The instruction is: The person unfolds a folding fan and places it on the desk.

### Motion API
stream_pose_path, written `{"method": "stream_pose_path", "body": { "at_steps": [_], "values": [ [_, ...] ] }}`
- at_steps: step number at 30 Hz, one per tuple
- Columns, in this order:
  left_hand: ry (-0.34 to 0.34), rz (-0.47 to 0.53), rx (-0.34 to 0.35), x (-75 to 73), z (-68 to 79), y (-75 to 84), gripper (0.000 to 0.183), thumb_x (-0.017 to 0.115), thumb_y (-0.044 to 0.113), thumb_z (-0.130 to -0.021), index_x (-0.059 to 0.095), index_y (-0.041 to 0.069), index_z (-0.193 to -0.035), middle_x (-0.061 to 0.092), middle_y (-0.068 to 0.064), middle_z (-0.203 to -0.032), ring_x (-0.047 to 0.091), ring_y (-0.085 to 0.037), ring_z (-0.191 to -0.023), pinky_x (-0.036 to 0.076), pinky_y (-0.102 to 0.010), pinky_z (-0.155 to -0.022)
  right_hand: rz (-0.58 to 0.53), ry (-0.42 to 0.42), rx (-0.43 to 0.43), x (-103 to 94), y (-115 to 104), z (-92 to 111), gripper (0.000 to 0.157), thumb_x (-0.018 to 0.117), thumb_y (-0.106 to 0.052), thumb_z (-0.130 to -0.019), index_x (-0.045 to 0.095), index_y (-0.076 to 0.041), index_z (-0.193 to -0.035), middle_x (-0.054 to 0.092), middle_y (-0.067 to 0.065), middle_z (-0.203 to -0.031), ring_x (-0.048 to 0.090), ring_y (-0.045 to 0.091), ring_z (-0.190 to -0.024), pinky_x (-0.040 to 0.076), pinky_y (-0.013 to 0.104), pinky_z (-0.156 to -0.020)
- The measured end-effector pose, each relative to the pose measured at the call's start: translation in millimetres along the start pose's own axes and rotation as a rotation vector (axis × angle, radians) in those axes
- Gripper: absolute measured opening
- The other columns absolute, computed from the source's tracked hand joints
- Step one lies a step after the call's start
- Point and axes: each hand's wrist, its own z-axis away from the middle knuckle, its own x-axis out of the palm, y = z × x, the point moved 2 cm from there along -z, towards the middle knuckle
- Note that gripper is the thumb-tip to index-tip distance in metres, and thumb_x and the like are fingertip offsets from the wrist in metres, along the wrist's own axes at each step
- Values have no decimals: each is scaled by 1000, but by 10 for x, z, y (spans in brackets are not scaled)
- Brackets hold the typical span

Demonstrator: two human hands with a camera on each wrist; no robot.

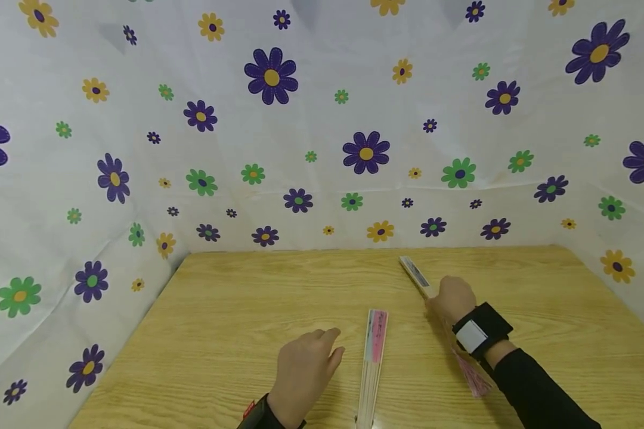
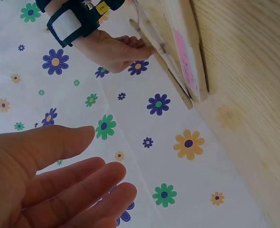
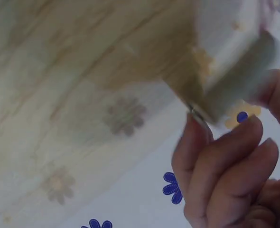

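My right hand (image 1: 453,298) grips a folded hand fan (image 1: 415,277) near its base at the right of the table. The fan points to the back left, and a pink tassel (image 1: 474,379) trails from it towards me. In the right wrist view, thumb and fingertips pinch the blurred end of the fan (image 3: 244,71). A second folded fan (image 1: 375,339), with a pink printed top and pale ribs, lies lengthwise in front of me. Just left of it, my left hand (image 1: 306,369) hovers over the table with relaxed fingers and nothing in them.
The wood-grain table (image 1: 231,304) spreads under both hands. Behind it and at both sides hangs a white sheet (image 1: 311,107) printed with purple, green and yellow flowers. A black wrist strap (image 1: 483,330) with a pale panel sits on the right wrist.
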Motion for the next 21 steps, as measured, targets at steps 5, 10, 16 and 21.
{"method": "stream_pose_path", "body": {
  "at_steps": [5,10,16,21],
  "values": [
    [8,100,-30,58,-53,45,23,90,15,-80,79,10,-100,73,0,-76,60,-7,-54,40,-12,-44,-120,113,-75,-275,-46,174,36,78,-12,-86,62,3,-57,55,4,-46,50,12,-38,35,19,-38],
    [-138,470,-115,244,-258,91,19,78,9,-92,78,1,-109,79,-12,-100,75,-23,-85,63,-29,-67,-131,203,-167,-494,-251,493,39,74,-9,-84,52,-5,-51,40,-6,-46,40,8,-42,27,19,-41],
    [-366,1317,-449,532,-554,297,36,60,15,-107,65,-11,-130,72,-24,-122,73,-28,-109,62,-35,-93,55,391,-398,-409,-573,1014,27,77,-4,-80,54,0,-66,38,1,-60,35,11,-51,27,20,-42],
    [-357,1673,-682,615,-649,506,34,56,7,-107,61,-20,-128,76,-4,-91,71,-3,-83,60,-16,-82,166,518,-529,-298,-656,1244,30,86,-8,-76,58,3,-70,44,4,-60,34,7,-50,30,19,-40]
  ]
}}
